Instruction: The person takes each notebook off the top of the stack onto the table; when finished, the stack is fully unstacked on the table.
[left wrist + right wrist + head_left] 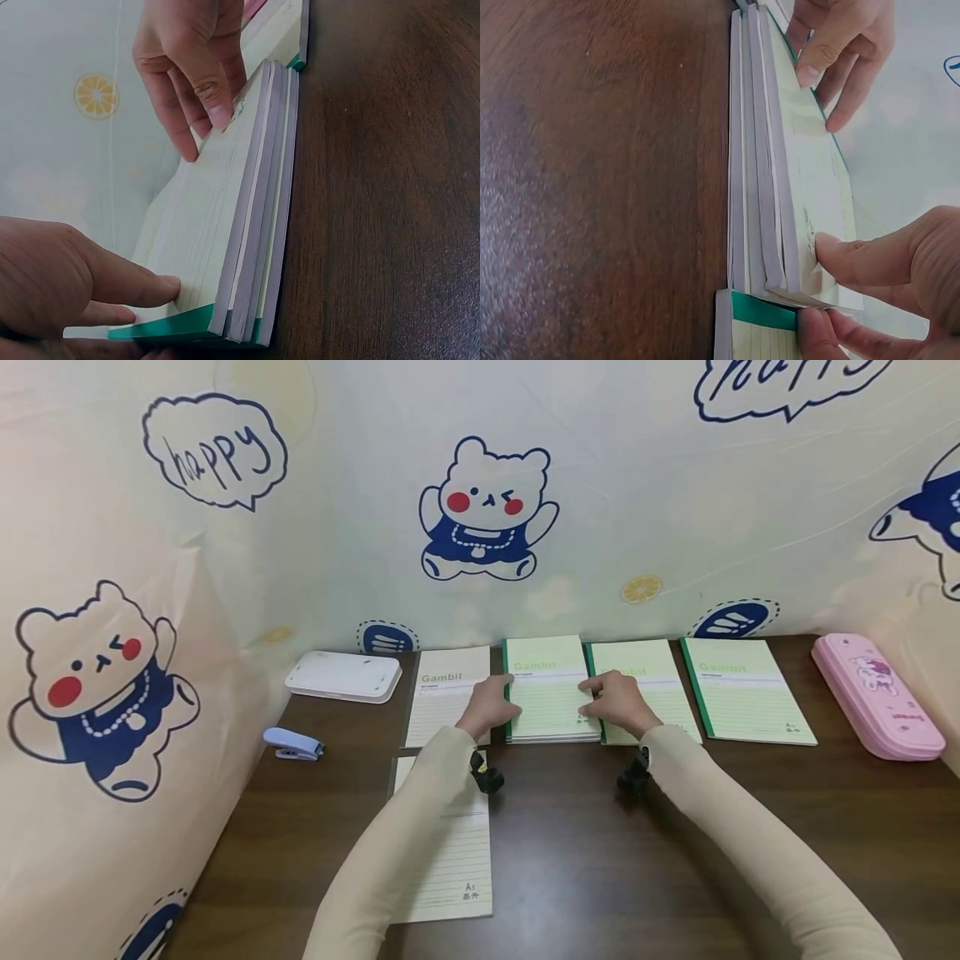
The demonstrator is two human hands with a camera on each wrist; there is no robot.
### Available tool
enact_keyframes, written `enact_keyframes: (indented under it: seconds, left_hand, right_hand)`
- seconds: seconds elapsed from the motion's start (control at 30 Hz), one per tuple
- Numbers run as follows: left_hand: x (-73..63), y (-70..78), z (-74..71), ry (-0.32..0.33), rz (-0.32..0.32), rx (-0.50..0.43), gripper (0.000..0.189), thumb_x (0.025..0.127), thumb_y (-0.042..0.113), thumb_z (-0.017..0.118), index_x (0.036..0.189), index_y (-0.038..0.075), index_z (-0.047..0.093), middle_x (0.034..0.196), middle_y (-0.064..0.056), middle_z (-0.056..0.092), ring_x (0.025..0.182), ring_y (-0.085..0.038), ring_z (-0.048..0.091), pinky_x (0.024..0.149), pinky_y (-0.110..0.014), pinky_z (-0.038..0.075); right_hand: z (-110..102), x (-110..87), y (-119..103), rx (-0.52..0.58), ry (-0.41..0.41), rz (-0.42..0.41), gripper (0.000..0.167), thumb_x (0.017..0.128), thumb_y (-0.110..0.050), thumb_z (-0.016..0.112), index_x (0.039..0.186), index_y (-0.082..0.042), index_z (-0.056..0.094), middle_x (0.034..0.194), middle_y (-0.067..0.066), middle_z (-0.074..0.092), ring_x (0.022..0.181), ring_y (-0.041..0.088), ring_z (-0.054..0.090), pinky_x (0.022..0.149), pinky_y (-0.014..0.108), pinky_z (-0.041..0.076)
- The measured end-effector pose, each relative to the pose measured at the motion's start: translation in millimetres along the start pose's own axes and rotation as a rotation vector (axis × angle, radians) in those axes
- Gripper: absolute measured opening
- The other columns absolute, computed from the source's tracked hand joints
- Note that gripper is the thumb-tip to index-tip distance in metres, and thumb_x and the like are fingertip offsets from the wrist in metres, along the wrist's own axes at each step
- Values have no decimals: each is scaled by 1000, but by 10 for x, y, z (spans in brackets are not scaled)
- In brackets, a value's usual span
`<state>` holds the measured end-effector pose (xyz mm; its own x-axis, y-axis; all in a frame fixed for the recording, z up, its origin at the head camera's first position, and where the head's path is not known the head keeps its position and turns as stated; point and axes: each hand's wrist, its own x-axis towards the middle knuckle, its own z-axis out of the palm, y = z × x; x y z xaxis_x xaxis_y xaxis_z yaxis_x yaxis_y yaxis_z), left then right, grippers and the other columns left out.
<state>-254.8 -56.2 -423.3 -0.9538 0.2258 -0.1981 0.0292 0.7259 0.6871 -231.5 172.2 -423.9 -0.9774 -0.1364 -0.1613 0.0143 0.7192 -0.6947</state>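
Observation:
A stack of several pale green notebooks (pixel 546 702) with dark green spines lies in the middle of the back row. My left hand (pixel 487 703) holds its left, spine side, thumb on the top cover and other fingers along the edge. On the opposite side my right hand (pixel 624 703) grips the edge, its thumb over the cover's corner and fingers low beside the stack. The right wrist view shows the page edges (pixel 761 150) slightly uneven. Right against the stack, under my right hand, lies another green notebook (pixel 667 685).
Left of the stack lies a grey-covered notebook (pixel 450 693); another notebook (pixel 450 868) lies nearer, partly under my left forearm. Farther right are a green-spined notebook (pixel 750 689) and a pink pencil case (pixel 877 693). A white case (pixel 345 677) and a blue stapler (pixel 294 743) sit at left.

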Motion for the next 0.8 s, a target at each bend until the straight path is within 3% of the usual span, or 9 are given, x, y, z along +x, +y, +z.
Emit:
enact_keyframes:
  seconds: [0.17,0.3,0.43,0.53,0.67,0.8]
  left_hand:
    - [-20,9,-23,-1,-4,-11,67,85,1,62,147,4,39,148,-15,45,133,-29,46,97,-39,46]
    - [-19,-14,-27,-10,10,-12,66,86,3,63,148,4,38,146,-14,47,131,-30,47,96,-39,47]
    - [-8,-60,-28,-9,19,-24,63,86,-2,58,147,4,40,138,-16,54,93,-26,58,75,-32,46]
    - [-4,-93,-25,-20,32,-12,57,86,-5,53,142,2,45,120,-18,61,66,-22,44,62,-29,38]
    - [3,-108,-25,-30,45,3,45,88,-6,51,132,2,56,94,-15,60,59,-16,36,57,-26,34]
    - [11,-87,-41,-19,38,-6,50,87,-8,52,136,3,54,100,-13,64,55,-15,34,54,-26,33]
  right_hand:
    - [44,14,-20,-46,40,-13,50,85,-20,73,130,-3,61,129,21,61,116,37,57,91,49,50]
    - [61,26,-18,-37,57,12,51,86,-17,73,132,-2,58,131,24,58,122,39,53,93,50,49]
    - [19,39,-3,13,40,44,51,86,-13,72,134,-3,57,132,27,55,121,40,53,89,48,51]
    - [-56,35,4,96,16,63,46,88,-11,68,132,-1,58,132,28,52,121,41,51,88,46,52]
    - [-178,44,-2,234,-9,70,39,92,-8,61,129,2,58,131,27,49,115,37,53,85,40,54]
    - [-260,67,-24,315,-11,75,37,92,-6,60,128,1,59,126,22,49,101,27,52,75,29,53]
